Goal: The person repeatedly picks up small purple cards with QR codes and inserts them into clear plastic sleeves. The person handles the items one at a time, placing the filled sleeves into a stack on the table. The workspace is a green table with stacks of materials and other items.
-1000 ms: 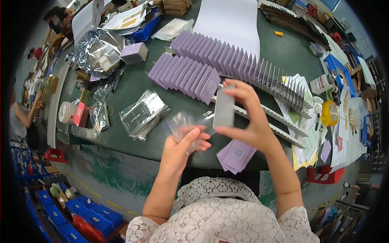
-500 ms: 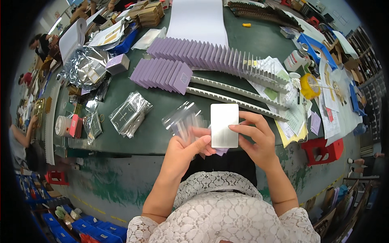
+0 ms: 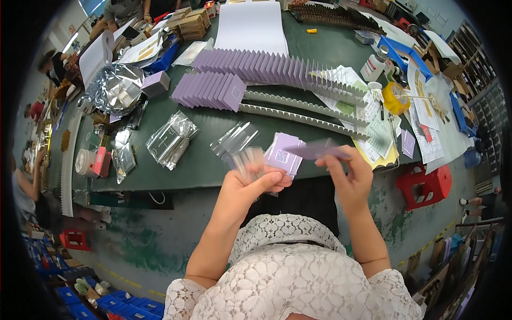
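My left hand (image 3: 250, 186) is closed on a small stack of purple cards (image 3: 285, 154), each marked with a white square code. Clear plastic sleeves (image 3: 240, 144) fan out beside the stack, partly blurred; whether the same hand holds them all I cannot tell. To its right, my right hand (image 3: 349, 173) pinches a single purple card (image 3: 314, 150), tilted nearly edge-on and smeared by motion. Beyond both hands, a row of purple cards (image 3: 213, 90) stands upright in notched metal rails (image 3: 304, 120). A longer row of purple cards (image 3: 256, 66) stands behind it.
Silvery plastic packets (image 3: 172, 140) lie left on the green table (image 3: 202, 165). Farther left are a foil bag (image 3: 114, 88) and a purple box (image 3: 156, 84). Papers (image 3: 376, 128), a yellow tape roll (image 3: 396, 97) and a white bottle (image 3: 374, 65) occupy the right. A red stool (image 3: 424, 184) stands below.
The pale, shiny card face held upright between my hands is gone from view. My right hand has turned a card nearly edge-on, apart from the purple stack now showing in my left.
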A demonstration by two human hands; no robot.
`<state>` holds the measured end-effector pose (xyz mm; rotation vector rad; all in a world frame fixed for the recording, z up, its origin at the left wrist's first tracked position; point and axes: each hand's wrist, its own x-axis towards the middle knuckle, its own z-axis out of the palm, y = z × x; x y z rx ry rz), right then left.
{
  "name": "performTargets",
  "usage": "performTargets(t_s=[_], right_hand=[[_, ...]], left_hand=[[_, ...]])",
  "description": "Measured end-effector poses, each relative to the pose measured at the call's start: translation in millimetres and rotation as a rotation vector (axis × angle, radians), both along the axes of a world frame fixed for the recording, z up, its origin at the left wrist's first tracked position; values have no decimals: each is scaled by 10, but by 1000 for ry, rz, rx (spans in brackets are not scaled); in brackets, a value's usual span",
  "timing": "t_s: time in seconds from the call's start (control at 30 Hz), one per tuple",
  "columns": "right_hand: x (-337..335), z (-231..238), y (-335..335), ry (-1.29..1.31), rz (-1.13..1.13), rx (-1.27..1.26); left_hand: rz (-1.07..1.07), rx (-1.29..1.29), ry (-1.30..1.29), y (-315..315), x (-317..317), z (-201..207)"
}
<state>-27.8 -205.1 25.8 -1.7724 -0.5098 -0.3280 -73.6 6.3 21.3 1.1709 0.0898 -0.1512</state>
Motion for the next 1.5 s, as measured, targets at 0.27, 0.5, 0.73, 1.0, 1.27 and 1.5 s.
performTargets(t_s=[0.27, 0.5, 0.73, 1.0, 1.27, 1.5], right_hand=[[181, 253, 151, 354, 302, 365], [514, 21, 107, 664, 321, 221], [801, -91, 173, 515, 335, -38], [747, -193, 182, 663, 384, -174], [1295, 60, 760, 167, 286, -478], [1733, -182, 1556, -264, 272, -660]], left_hand=[[-234, 49, 144, 2, 207, 56], [-124, -9, 293, 131, 525, -153], [-29, 132, 308, 103, 836, -137], [85, 191, 176, 211, 869, -288], [177, -120, 150, 777, 748, -370], [115, -207, 277, 738, 604, -290]])
